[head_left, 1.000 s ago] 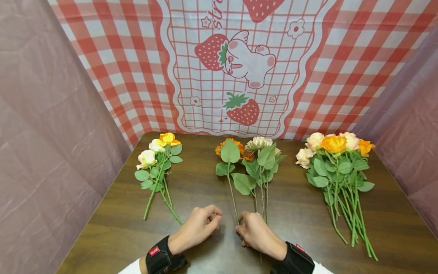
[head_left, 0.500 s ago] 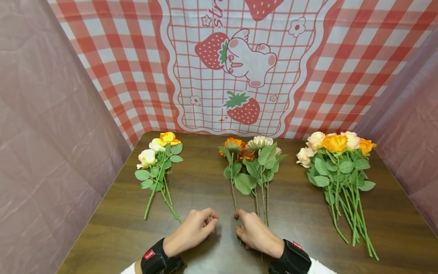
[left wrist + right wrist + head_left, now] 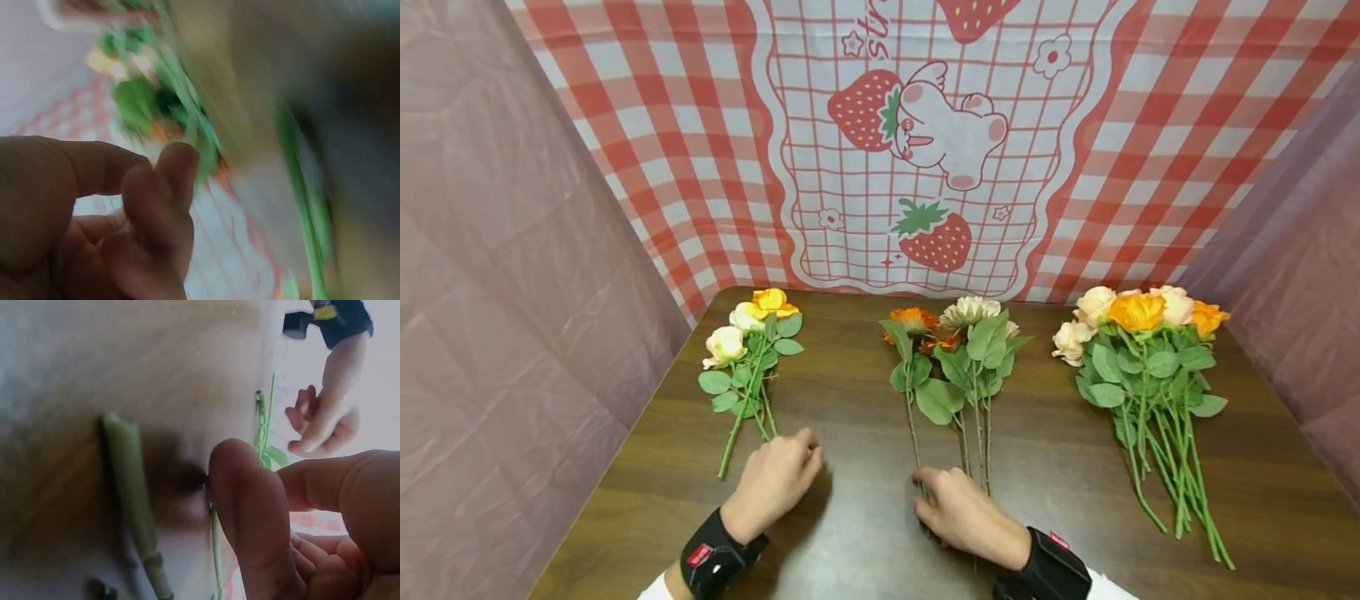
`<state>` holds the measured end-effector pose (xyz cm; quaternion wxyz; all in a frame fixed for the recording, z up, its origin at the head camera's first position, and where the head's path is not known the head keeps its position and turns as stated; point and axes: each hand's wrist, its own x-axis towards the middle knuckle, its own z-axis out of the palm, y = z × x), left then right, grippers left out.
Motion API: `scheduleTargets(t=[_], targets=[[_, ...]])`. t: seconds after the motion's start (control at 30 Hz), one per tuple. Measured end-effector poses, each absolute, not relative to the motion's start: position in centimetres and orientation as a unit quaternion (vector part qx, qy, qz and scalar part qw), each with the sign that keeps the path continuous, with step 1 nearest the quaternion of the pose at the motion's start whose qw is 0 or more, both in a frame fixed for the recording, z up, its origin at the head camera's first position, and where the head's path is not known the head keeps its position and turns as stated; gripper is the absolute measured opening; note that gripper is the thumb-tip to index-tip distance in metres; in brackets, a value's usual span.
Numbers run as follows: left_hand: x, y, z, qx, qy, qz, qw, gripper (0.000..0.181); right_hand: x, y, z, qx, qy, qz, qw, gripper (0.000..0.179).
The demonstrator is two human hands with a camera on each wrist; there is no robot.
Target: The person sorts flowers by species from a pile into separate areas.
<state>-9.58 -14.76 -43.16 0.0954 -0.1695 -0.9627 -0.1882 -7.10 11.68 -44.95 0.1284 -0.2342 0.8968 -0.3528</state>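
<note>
My right hand pinches the lower stem of an orange flower, which lies with its head away from me. In the right wrist view, that stem runs up behind the fingertips, so the grip itself is partly hidden. Beside it on the right lie cream many-petalled flowers and another orange bloom, with bare brown-green stems. My left hand hovers over the stem ends of a small rose group, fingers loosely bent and holding nothing. Its wrist view is blurred, with a green stem at right.
A large bunch of peach and orange roses lies on the right of the brown wooden table. Behind the table hangs a red-and-white checked cloth with strawberries. Pink fabric covers the sides.
The left hand has moved left, from mid-table to the rose stems. The orange flower in my right hand has turned over, its broad leaf swinging aside, and its head has shifted slightly right.
</note>
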Motion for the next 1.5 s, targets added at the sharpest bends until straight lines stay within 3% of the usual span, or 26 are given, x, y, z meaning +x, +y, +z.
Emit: scheduleTargets(t=[0.1, 0.23, 0.5, 0.77, 0.97, 1.2, 1.5], targets=[[-10.6, -17.1, -43.4, -0.109, -0.975, -0.116, 0.154, 0.014, -6.6, 11.9, -44.8, -0.251, 0.897, -0.348, 0.104, 0.026], [-11.7, -19.9, -43.5, -0.043, -0.981, -0.079, 0.170, 0.018, -5.8, 12.3, -44.5, -0.267, 0.890, -0.364, 0.064, 0.020], [-12.9, -22.3, -44.0, -0.015, -0.996, -0.079, 0.044, 0.017, -4.4, 13.0, -43.7, -0.292, 0.858, -0.421, -0.038, 0.012], [-13.4, -22.7, -44.3, -0.026, -0.993, -0.108, 0.041, 0.015, -3.9, 13.5, -42.9, -0.288, 0.850, -0.438, -0.043, 0.014], [-13.3, -22.7, -44.6, -0.038, -0.985, -0.149, 0.081, 0.015, -3.8, 13.8, -42.8, -0.303, 0.841, -0.441, -0.072, 0.016], [-13.5, -21.9, -44.2, -0.060, -0.973, -0.167, 0.148, 0.017, -4.2, 14.3, -42.5, -0.293, 0.843, -0.448, -0.055, 0.012], [-13.1, -20.7, -43.2, -0.068, -0.967, -0.184, 0.161, 0.019, -4.7, 14.7, -42.3, -0.285, 0.843, -0.452, -0.066, 0.013]])
